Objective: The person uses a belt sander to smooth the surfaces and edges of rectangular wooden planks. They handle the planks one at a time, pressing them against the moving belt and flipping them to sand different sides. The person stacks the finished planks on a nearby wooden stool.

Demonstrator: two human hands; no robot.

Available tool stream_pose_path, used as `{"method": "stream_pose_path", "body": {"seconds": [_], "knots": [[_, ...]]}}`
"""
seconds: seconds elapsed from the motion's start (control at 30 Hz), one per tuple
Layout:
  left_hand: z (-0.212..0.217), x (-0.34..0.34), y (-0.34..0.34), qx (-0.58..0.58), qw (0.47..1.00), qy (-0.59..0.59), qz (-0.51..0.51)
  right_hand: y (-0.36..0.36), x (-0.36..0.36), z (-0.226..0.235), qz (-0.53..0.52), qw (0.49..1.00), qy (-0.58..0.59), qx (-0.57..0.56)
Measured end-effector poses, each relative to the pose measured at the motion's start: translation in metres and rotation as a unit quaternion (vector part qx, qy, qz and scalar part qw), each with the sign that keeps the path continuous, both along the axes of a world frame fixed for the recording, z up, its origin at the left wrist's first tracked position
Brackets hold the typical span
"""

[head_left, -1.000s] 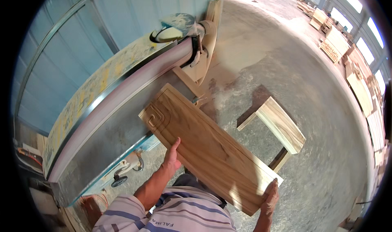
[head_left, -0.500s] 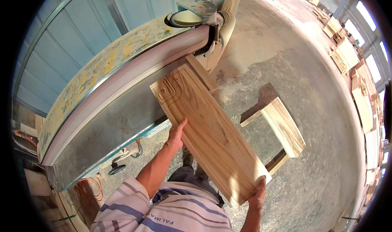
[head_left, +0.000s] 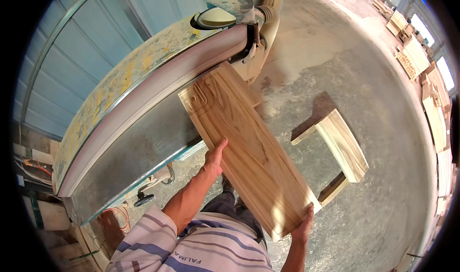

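Long carved board [head_left: 247, 150] held flat, far end resting on the steel table [head_left: 139, 152] of the belt sander [head_left: 158, 85], one far corner touching or just short of the pinkish belt [head_left: 143, 99]; contact line itself hard to read from above. Board runs from the sander back toward the body, near end well off the table. Left hand [head_left: 214, 158] laid open against the board's left edge near mid-length, thumb on top, fingers pressing sideways rather than wrapped. Right hand [head_left: 304, 226] cupped around the near right corner, fingers curled under, carrying the overhanging weight. Low wooden stool [head_left: 341, 145] on the dusty floor [head_left: 335, 66], right of the board and apart from it. Stacks of timber [head_left: 421, 66] far right of the sander, against the wall. Judged step: feeding an edge or end to the belt. To do well: keep the board flat on the table so the edge meets the belt square, not tipped; light, even pressure from the left hand; steady slide along the belt rather than dwelling at one spot, which would likely burn or hollow the wood; left fingertips kept back from the belt; right hand level so the near end does not sag and lift the far end.
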State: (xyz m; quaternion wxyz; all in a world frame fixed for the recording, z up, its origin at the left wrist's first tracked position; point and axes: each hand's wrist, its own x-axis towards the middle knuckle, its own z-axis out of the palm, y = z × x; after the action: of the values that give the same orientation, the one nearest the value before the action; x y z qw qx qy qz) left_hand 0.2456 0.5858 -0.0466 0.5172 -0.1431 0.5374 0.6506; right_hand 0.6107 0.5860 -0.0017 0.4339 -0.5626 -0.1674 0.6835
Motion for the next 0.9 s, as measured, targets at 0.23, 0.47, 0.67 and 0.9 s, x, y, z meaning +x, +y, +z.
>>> {"method": "stream_pose_path", "body": {"seconds": [0.23, 0.47, 0.67, 0.9], "knots": [[-0.001, -0.006, 0.003, 0.008, 1.0, 0.018, 0.003, 0.004, -0.01, -0.003, -0.021, 0.999, 0.011, -0.024], [-0.002, -0.02, 0.008, 0.012, 1.0, 0.015, 0.011, 0.005, -0.017, -0.013, -0.01, 0.999, 0.032, -0.024], [0.002, -0.032, 0.012, 0.007, 1.0, 0.018, 0.015, 0.006, -0.021, -0.031, -0.015, 0.999, 0.023, -0.035], [0.002, -0.031, 0.011, 0.015, 0.999, 0.029, 0.014, 0.005, -0.026, -0.026, -0.014, 1.0, -0.004, -0.025]]}}
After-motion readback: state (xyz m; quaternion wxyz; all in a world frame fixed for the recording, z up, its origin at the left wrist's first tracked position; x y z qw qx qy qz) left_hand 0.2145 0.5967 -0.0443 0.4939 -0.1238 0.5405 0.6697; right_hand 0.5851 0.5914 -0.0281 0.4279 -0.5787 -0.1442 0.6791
